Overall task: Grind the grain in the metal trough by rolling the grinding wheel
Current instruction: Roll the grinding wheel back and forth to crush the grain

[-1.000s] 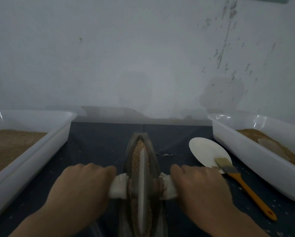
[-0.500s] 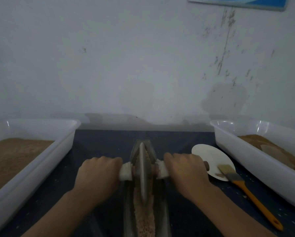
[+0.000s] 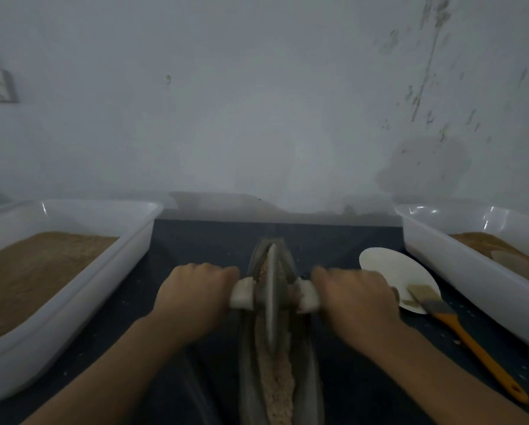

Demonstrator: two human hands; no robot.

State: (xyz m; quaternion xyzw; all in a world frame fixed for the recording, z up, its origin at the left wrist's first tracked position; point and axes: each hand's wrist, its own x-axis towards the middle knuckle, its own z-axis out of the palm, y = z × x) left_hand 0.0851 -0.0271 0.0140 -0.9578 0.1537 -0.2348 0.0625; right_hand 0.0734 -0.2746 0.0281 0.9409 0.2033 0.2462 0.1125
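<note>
Two hands, one wheel, one trough; items listed left to right.

1. Left tub (image 3: 73,289): white plastic, holds brown meal, stands on the dark table (image 3: 196,240).
2. Left hand (image 3: 192,297): fingers curled round the left handle (image 3: 241,294), which is wrapped in pale padding.
3. Trough (image 3: 306,378): narrow, boat-shaped, metal, centre of the table, running away from the person. Grain (image 3: 277,388) lies along its groove, coarse and crumbly.
4. Wheel (image 3: 272,299): thin grey disc, upright on edge in the groove, towards the far end of the trough, touching the grain. Judged heavy, rigid and hard; likely to tip sideways unless both handles are pressed evenly. Best held at the two padded axle ends, never at the rim.
5. Right hand (image 3: 353,297): clenched round the right handle (image 3: 307,296), knuckles up.
6. Dish (image 3: 398,277): pale, round, flat on the table just right of the hand.
7. Brush (image 3: 459,329): orange handle, bristles resting on the dish edge.
8. Right tub (image 3: 471,271): white plastic, brown meal inside.

Grain near the person looks only partly crushed, so more passes are judged necessary.
</note>
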